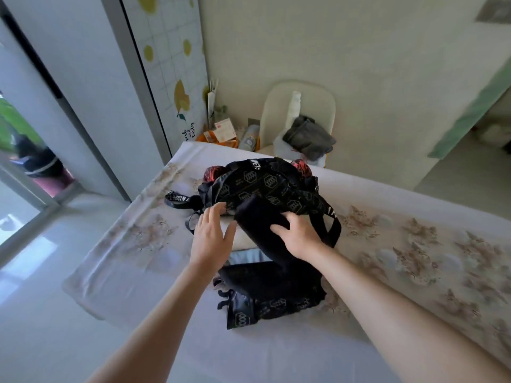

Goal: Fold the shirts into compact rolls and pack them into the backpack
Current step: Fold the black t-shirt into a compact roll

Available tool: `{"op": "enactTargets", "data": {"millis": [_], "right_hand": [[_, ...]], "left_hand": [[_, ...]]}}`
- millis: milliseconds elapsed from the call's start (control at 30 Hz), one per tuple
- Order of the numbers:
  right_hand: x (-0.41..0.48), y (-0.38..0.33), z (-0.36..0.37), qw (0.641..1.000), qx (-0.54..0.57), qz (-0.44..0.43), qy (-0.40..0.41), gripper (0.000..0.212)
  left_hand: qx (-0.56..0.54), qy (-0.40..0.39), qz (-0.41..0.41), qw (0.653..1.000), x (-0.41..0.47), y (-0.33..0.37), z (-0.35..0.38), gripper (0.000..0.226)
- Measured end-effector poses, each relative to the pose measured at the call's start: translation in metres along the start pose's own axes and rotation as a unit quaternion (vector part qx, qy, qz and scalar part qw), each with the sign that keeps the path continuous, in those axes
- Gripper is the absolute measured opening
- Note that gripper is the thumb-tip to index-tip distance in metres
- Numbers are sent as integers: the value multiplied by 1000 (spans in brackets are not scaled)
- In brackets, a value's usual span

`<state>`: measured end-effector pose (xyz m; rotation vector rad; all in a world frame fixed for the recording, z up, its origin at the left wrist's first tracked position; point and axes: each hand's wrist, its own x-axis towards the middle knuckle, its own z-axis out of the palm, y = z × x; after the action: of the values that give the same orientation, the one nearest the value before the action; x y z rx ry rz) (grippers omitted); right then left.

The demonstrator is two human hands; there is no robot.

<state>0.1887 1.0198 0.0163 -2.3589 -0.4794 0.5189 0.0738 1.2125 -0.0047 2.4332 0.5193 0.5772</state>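
We look down on a bed (124, 258) with a floral sheet. A black backpack (265, 183) printed with hexagons lies open across it. Its far half is bunched up and its near flap (271, 294) is spread towards us, so the inside is mostly hidden. A pale patch and a light blue strip show between the two halves, and we cannot tell what they are. Two red and black objects (213, 172) peek out behind the backpack, too covered to identify. The picture is soft, and both forearms are cut off by the lower edge.

The right grip (300, 234), a bare hand, curls its fingers over a dark rolled shirt (260, 217). It holds the shirt tilted at the backpack's opening, with the far end against the printed fabric. The left grip (211, 233) is open, its fingers straight and its fingertips touching the backpack's left edge just beside the roll.

Beyond the bed, a cream chair (298, 106) carries a crumpled grey garment (309, 138).
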Motion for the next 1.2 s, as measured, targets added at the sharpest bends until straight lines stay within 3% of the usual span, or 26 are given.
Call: {"op": "enactTargets", "data": {"millis": [100, 200, 267, 333, 400, 467, 533, 700, 767, 867, 1000, 1067, 1200], "right_hand": [[13, -5, 26, 986, 149, 69, -35, 36], [22, -6, 45, 959, 244, 133, -59, 40], [24, -9, 51, 975, 143, 158, -56, 48], [25, -10, 53, 989, -69, 133, 0, 52], [26, -10, 54, 974, -207, -19, 94, 55], [29, -14, 57, 942, -257, -176, 123, 51], [33, -18, 64, 927, -277, -228, 106, 47], [33, -23, 83, 957, -253, -141, -9, 92], [31, -20, 89, 960, -251, -125, -20, 105], [26, -19, 96, 966, -235, -111, 4, 105], [27, -24, 99, 970, -221, -96, 22, 92], [36, -31, 97, 977, -190, -90, 39, 84], [67, -44, 94, 967, -151, -139, 151, 76]], "left_hand": [[6, -8, 44, 999, 11, -13, -4, 46], [28, -77, 69, 994, 20, -17, 0, 50], [81, -194, 44, 977, 24, -21, 5, 58], [163, -286, 41, 943, 25, -26, 12, 64], [205, -237, 83, 946, 31, -28, 11, 57], [176, -113, 156, 965, 44, -28, 9, 41], [154, -37, 230, 960, 64, -29, 12, 39], [313, -161, 274, 895, 104, -40, 20, 54], [351, -169, 276, 879, 112, -43, 22, 48], [337, -162, 253, 892, 127, -39, 22, 32], [181, -75, 129, 972, 151, -30, 10, 25], [144, -37, 143, 978, 152, -27, 4, 21], [108, 33, 178, 977, 144, -29, 0, 24]]}}
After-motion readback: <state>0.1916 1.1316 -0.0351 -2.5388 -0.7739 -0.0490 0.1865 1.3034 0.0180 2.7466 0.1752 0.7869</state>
